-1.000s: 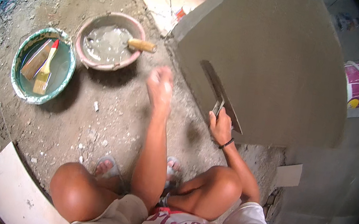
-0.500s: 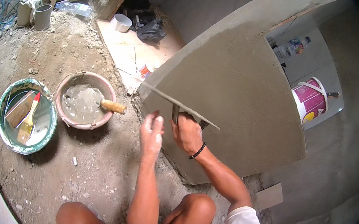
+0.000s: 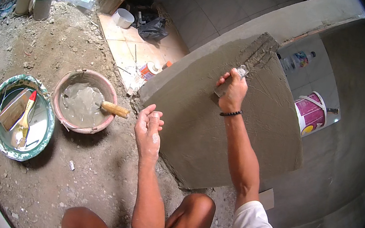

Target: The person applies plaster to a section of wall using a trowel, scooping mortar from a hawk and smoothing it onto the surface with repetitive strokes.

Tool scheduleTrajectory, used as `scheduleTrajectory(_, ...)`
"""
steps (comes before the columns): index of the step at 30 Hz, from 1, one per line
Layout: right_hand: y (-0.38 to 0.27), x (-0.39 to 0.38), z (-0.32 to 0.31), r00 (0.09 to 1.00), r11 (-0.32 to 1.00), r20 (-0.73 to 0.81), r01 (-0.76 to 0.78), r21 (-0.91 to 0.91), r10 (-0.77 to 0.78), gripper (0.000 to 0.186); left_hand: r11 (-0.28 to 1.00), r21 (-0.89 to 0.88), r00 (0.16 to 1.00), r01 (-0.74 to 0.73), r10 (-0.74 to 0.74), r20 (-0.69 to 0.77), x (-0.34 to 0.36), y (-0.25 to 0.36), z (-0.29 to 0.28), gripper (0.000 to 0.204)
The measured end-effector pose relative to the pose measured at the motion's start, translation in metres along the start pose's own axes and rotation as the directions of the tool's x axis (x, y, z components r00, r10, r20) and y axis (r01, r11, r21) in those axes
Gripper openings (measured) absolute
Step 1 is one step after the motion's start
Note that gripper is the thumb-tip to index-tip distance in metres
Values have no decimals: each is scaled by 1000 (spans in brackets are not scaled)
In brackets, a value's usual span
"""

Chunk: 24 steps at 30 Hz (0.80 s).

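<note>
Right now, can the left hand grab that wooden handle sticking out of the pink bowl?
Probably yes: the left hand looks empty and is close to the wooden handle, which pokes over the rim of the pink bowl toward it. Nothing seems to stand between them.

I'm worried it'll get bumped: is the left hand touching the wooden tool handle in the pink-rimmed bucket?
Apart. The head view shows a narrow strip of ground between the left hand and the wooden tool handle.
</note>
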State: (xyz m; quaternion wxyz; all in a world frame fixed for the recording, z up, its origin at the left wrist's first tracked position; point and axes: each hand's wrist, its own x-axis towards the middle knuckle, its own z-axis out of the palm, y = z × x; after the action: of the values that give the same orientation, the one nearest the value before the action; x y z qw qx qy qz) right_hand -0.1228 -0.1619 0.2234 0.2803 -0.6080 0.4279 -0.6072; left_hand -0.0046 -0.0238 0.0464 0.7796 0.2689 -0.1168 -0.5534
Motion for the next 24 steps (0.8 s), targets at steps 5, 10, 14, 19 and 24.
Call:
scheduleTrajectory(5, 36, 29, 30, 996, 981, -93, 35, 191, -17, 12, 999, -18, 999, -47, 47, -13, 3, 17, 2, 37)
scheduleTrajectory(10, 59, 49, 39, 989, 973, -149, 19, 228, 16, 13, 997, -7, 996, -78, 77, -35, 8, 19, -3, 36)
scheduleTrajectory(14, 66, 46, 21, 973, 979, -230, 78, 186, -34, 14, 997, -52, 999, -49, 49, -17, 11, 14, -1, 38)
scheduleTrajectory(19, 26, -13, -55, 923, 975, -373, 161, 155, -93, 13, 997, -57, 998, -59, 58, -16, 15, 14, -2, 39)
scheduleTrajectory(24, 10, -67, -56, 961, 979, -269, 116, 166, -68, 17, 992, -25, 990, -120, 118, -81, 23, 16, -17, 37)
